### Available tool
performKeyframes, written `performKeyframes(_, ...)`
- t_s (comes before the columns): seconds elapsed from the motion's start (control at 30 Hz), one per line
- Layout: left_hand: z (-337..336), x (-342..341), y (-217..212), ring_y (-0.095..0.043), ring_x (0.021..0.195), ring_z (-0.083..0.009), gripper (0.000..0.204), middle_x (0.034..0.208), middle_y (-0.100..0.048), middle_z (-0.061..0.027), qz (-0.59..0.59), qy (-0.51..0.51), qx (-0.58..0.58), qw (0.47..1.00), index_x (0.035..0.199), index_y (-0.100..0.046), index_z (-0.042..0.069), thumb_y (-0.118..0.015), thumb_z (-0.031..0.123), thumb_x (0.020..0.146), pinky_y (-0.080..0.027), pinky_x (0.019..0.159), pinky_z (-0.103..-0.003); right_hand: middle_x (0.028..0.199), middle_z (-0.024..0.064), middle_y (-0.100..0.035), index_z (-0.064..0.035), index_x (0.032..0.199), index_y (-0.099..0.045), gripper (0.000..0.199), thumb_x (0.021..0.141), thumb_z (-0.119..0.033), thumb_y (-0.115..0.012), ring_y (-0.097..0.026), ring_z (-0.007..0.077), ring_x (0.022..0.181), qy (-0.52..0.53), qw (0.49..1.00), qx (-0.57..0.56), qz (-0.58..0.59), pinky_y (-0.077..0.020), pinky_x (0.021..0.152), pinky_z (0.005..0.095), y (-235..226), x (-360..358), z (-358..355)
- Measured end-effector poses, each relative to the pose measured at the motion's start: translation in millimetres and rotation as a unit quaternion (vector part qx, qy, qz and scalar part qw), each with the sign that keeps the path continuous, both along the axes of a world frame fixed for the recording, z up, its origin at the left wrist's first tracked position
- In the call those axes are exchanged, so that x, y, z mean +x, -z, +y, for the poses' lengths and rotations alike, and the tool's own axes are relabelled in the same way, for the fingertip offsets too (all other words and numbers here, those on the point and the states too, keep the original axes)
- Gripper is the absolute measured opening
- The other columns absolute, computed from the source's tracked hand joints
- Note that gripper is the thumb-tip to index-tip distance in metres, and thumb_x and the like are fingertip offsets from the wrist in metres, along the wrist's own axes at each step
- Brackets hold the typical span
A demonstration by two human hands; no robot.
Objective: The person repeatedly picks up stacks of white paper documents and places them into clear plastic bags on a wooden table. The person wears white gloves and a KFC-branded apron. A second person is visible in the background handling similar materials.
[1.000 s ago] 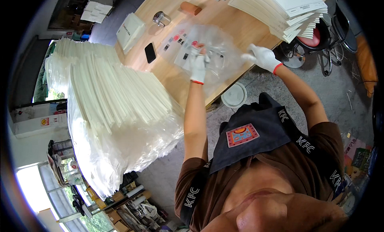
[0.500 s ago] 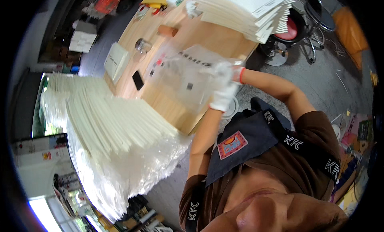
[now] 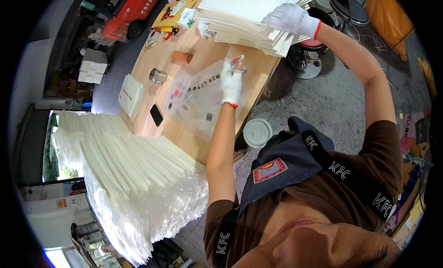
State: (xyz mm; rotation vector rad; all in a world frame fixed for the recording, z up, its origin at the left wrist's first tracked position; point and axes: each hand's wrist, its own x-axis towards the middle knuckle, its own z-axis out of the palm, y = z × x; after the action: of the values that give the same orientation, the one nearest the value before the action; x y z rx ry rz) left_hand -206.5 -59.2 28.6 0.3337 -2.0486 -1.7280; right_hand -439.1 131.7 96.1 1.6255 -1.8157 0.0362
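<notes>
A clear plastic bag (image 3: 196, 104) with dark print and a red mark lies flat on the wooden table. My left hand (image 3: 232, 83), in a white glove with a red cuff and bare fingertips, is at the bag's right end, fingers bent and closed on its edge. Farther right, my right hand (image 3: 293, 21), also in a white glove, lies over the near right corner of a stack of white printed sheets (image 3: 251, 7). Its fingers stretch left across the top sheet; the thumb is hidden. The stack's layers are fanned unevenly along the near edge.
Left of the bag are a black phone (image 3: 157, 115), a glass jar (image 3: 157, 76), an orange-brown cylinder (image 3: 182, 57) and a packed white bundle (image 3: 131, 96). Tall piles of plastic-wrapped white sheets (image 3: 138, 166) stand at the near left. A round stool (image 3: 304, 65) is beyond the table's right edge.
My hands were together at the bag's right end and have come apart. The right hand has moved up and right onto the sheet stack; the left has shifted left along the bag.
</notes>
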Motion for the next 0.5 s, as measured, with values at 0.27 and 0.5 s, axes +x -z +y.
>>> performKeyframes(0.27,15,-23,-43,-0.061,0.091,-0.0217,0.033,0.102,-0.059,-0.0155,0.024,0.048,0.43,0.901,0.113,-0.052,-0.005,-0.051,0.015,0.086,-0.052,0.078,-0.033,0.08,0.0026,-0.057,-0.0099,0.1,-0.057,0.03,0.076,-0.028,-0.059,-0.057,0.0196,0.075,-0.182,0.977,-0.045,-0.101,-0.0474,0.067,0.0314,-37,143,14)
performKeyframes(0.5,-20,54,-75,-0.066,0.083,-0.0219,0.027,0.096,-0.064,-0.0179,-0.097,0.087,0.168,0.977,0.111,-0.052,-0.005,-0.048,0.004,0.085,-0.056,0.068,-0.03,0.142,0.0141,-0.036,-0.0103,0.136,-0.041,0.059,0.086,-0.035,-0.059,-0.039,0.0223,0.127,-0.073,0.699,-0.137,-0.698,-0.0349,0.103,0.033,35,90,50)
